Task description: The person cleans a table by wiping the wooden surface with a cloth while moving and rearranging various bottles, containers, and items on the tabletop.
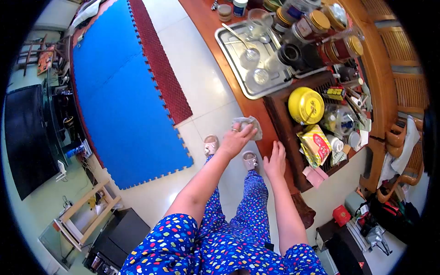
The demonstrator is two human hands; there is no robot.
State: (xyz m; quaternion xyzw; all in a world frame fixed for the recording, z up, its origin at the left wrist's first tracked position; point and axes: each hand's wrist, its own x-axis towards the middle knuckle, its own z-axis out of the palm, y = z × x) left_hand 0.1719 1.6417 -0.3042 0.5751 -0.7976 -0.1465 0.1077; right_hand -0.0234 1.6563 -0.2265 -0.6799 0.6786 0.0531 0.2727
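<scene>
My left hand (238,138) presses a crumpled pale grey cloth (250,126) against the edge of the reddish wooden table (254,106). Its fingers lie over the cloth, and one finger wears a ring. Beside it, my right hand (275,160) rests at the table's edge with its fingers stretched out and nothing in them. Close to that hand is a dark wooden tray (288,137) bearing a round yellow container (306,106) and a yellow-and-red packet (316,145).
A metal tray (250,94) holds upturned glasses, a spoon and several lidded jars (311,25). Pink paper (315,176) juts over the table's near edge. Blue foam mats (123,101) cover the floor at left. Wooden chairs (396,50) stand beyond the table.
</scene>
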